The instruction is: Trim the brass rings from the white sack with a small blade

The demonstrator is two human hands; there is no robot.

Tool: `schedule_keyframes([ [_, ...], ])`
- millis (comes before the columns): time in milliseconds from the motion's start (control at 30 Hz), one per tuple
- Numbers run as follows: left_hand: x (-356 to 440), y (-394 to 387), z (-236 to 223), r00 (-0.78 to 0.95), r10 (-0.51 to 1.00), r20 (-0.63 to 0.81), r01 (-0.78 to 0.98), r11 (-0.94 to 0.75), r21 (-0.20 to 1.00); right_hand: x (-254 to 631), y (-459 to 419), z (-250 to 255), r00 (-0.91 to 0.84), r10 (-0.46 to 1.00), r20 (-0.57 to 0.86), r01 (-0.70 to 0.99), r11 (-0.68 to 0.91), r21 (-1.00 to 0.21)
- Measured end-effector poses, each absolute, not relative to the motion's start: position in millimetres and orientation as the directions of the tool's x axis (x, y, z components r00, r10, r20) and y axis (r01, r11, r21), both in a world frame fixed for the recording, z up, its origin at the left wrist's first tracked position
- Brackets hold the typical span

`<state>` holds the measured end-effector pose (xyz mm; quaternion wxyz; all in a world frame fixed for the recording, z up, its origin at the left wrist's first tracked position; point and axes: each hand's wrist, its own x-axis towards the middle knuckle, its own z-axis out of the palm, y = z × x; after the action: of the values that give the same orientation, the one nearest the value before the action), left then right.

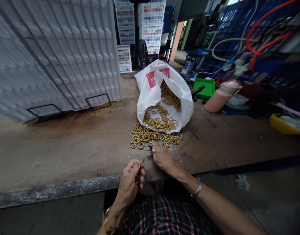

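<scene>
My left hand (133,173) is closed around several brass rings (137,178) just over the table's front edge, with one ring poking up between thumb and fingers. My right hand (161,157) reaches to the front of a loose pile of brass rings (146,135). Its fingers are pinched together, with a small dark and whitish thing (150,148) at the tips that I cannot make out, right beside one ring (147,148). Behind the pile a white woven sack (150,101) lies on its side, its mouth facing me, with many more rings inside.
On the wooden table (91,140), stacked clear plastic trays (86,49) stand at left by black wire stands (98,101). At right are a pink bottle (222,96), a green tray (204,88) and a yellow tray (284,125). White crates (152,32) rise behind.
</scene>
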<state>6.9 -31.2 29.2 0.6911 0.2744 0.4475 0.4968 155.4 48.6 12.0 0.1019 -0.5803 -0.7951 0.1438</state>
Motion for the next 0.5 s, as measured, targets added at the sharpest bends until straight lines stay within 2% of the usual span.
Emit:
schedule_keyframes([
  [133, 7, -25, 28, 0.084, 0.923, -0.375, -0.589, 0.35, 0.729, 154, 57, 12, -0.253, 0.965, 0.064, 0.892, 0.258, -0.371],
  [333, -2, -18, 26, 0.136, 0.897, -0.421, -0.709, 0.384, 0.591, 144, 60, 13, -0.261, 0.965, 0.04, 0.906, 0.259, -0.336],
  [500, -7, -12, 26, 0.138, 0.852, -0.506, -0.778, 0.409, 0.477, 149, 58, 11, -0.299, 0.951, 0.075, 0.868, 0.304, -0.392],
])
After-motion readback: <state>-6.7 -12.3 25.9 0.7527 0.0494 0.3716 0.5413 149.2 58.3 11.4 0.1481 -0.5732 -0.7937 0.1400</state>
